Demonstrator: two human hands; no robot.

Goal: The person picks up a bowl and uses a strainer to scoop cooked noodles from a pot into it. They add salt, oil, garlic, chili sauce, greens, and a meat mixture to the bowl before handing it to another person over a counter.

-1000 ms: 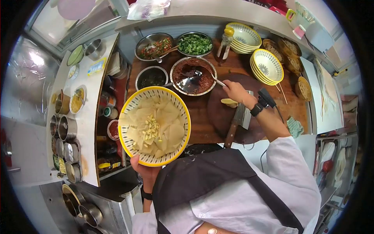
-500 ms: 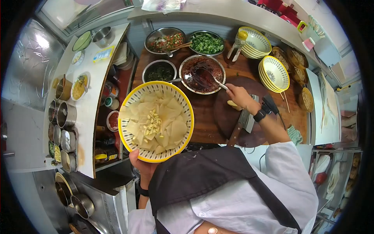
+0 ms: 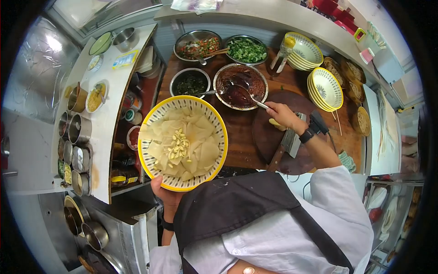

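My left hand (image 3: 168, 194) grips the near rim of a yellow-edged bowl (image 3: 220, 157), thumb over the edge. Inside the bowl lie thin pale slices (image 3: 205, 153) with chopped light-yellow pieces (image 3: 178, 145) heaped in the middle. With my right hand (image 3: 285, 116) I hold a metal spoon (image 3: 259, 104) by its handle. Its head sits in dark red sauce (image 3: 251, 82) in a steel bowl (image 3: 220, 101), partly covered by the sauce. Below my right hand, a cleaver (image 3: 288, 145) rests on a round dark cutting board (image 3: 267, 130), beside a small yellowish piece (image 3: 276, 124).
Steel bowls of dark greens (image 3: 189, 84), chopped red-and-green peppers (image 3: 203, 47) and chopped green herbs (image 3: 246, 50) stand behind. A bottle (image 3: 280, 59), stacked patterned bowls (image 3: 326, 89) and noodle baskets (image 3: 361, 121) are at right. Metal pots (image 3: 80, 129) line the left shelf.
The spoon's head has moved nearer to me within the sauce, and its handle has shifted slightly. My left hand still holds the bowl in almost the same place. The view has shifted slightly.
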